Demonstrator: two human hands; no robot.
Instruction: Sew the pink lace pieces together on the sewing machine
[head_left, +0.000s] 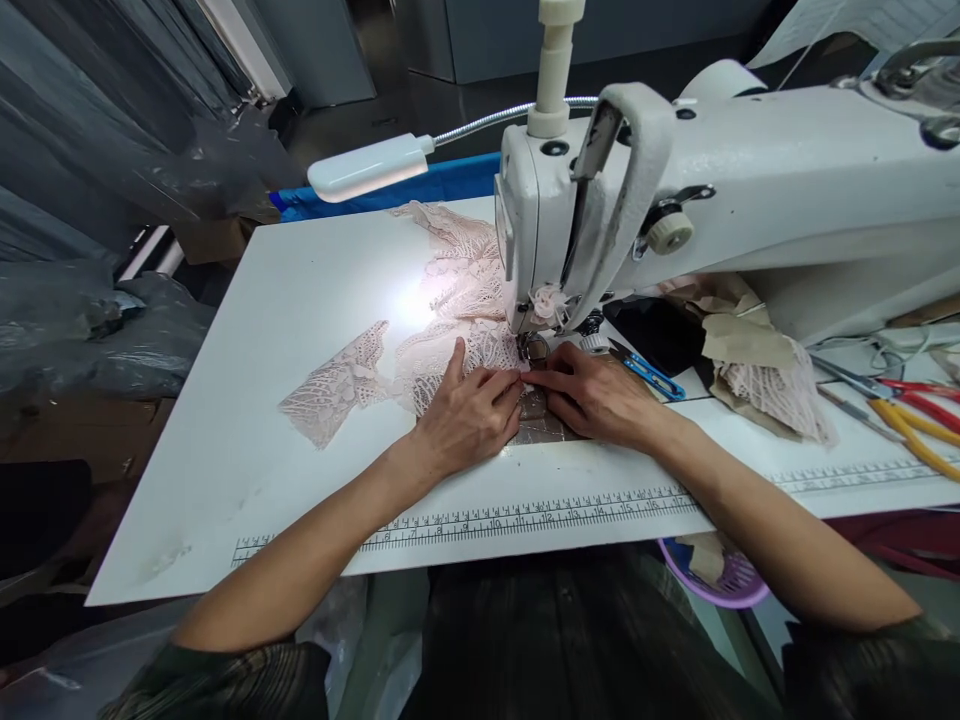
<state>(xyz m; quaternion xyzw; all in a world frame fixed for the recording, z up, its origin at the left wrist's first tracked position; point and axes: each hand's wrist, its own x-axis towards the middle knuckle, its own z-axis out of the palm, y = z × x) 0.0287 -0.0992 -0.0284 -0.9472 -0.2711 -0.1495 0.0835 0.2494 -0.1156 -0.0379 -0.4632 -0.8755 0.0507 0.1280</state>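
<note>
Pale pink lace fabric (469,270) lies bunched on the white table, running under the head of the sewing machine (525,200). My left hand (472,415) presses on the lace just in front of the needle area, its thumb stretched out and its fingertips at the fabric's edge. From the other side my right hand (596,395) meets it, index finger and thumb pinching the lace edge by the presser foot. The needle itself is too small to make out. A lace end (337,385) spreads out to the left.
Blue thread snips (652,375) lie right of my right hand. Farther right are lace and beige scraps (765,375) and yellow-handled scissors (915,430). A lit lamp (371,168) hangs over the table. A printed ruler (495,525) runs along the front edge; a purple basket (739,590) sits below.
</note>
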